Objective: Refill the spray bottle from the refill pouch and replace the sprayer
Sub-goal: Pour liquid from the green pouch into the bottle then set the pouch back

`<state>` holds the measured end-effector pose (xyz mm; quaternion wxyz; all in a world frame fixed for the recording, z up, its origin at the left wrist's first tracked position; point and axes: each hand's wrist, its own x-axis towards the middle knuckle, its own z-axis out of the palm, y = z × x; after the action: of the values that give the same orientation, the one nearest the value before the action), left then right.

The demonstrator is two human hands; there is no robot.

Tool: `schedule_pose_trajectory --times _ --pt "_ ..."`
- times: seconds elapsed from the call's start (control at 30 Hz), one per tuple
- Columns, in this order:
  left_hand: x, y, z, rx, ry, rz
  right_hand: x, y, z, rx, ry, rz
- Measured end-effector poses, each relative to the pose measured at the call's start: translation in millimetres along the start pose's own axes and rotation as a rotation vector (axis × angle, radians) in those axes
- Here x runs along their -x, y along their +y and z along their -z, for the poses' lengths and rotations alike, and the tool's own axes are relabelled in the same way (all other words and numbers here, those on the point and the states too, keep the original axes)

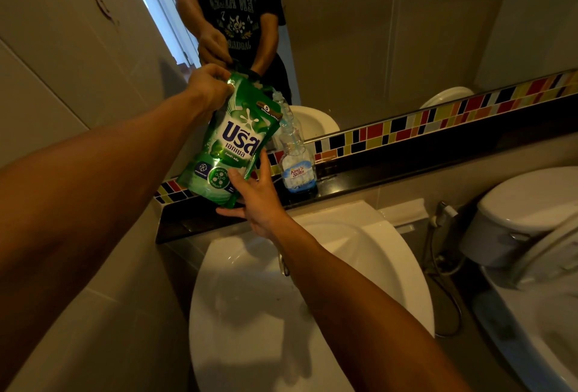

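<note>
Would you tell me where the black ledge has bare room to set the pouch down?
Bare: the ledge right of the spray bottle, toward the toilet tank. Crowded: left of the bottle, where pouch and right hand hover.

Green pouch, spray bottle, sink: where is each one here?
green pouch [237, 138]: head view, on its printed front.
spray bottle [297, 172]: head view, on its label.
sink [375, 251]: head view, on the bare bowl wall.

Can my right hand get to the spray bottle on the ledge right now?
Probably yes. The spray bottle stands on the ledge just right of the refill pouch, nothing between it and the right hand, though that hand props the pouch's bottom and must let go first.
</note>
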<state>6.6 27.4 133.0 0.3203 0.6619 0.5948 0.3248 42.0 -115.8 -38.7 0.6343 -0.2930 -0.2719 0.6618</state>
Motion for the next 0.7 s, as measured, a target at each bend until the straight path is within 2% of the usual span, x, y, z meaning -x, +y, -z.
schedule_pose_trajectory --times 0.7 --pt "-1.1 3.0 -0.5 0.01 -0.008 0.02 6.8 -6.3 -6.2 -0.019 -0.018 0.004"
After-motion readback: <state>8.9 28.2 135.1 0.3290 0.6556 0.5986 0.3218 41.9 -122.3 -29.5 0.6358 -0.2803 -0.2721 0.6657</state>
